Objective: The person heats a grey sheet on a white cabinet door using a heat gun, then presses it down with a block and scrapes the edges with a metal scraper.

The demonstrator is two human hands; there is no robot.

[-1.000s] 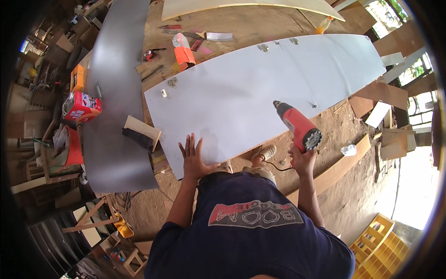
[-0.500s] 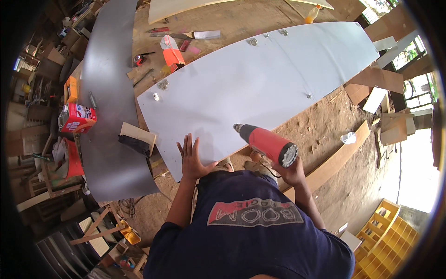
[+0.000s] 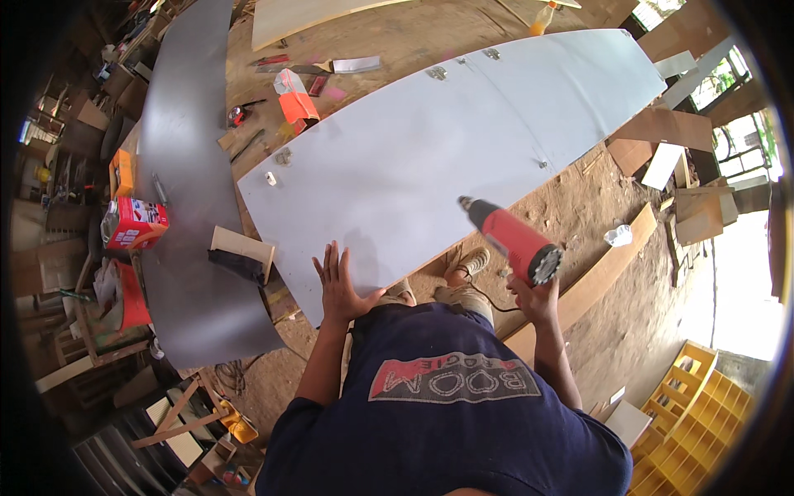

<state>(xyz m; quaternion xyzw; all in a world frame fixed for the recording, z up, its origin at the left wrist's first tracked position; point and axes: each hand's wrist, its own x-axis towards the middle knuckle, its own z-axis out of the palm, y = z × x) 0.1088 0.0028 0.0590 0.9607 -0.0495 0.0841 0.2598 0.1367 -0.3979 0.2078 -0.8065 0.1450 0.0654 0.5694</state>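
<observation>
My left hand (image 3: 337, 285) lies flat, fingers spread, on the near left part of a long white panel (image 3: 397, 157). In my right hand (image 3: 536, 299) is a red and black heat gun (image 3: 517, 240), gripped by its handle. Its metal nozzle points up and left, over the panel's near edge. A dark cord (image 3: 494, 307) hangs from near the handle toward my shoes. Metal hinges (image 3: 437, 73) sit along the panel's far edge, and a small white piece (image 3: 270, 178) rests near its left end.
A large dark grey sheet (image 3: 186, 124) stands left, bearing a red can (image 3: 136, 223) and a wooden block (image 3: 242, 245). Beyond the panel lie an orange-and-white carton (image 3: 295, 101), a tape measure (image 3: 237, 115) and a broad blade (image 3: 356, 64). A yellow rack (image 3: 703, 422) occupies the lower right.
My right hand has swung the heat gun to the right, its nozzle moving off toward the panel's near edge. My left hand stays flat in place. The view has shifted slightly.
</observation>
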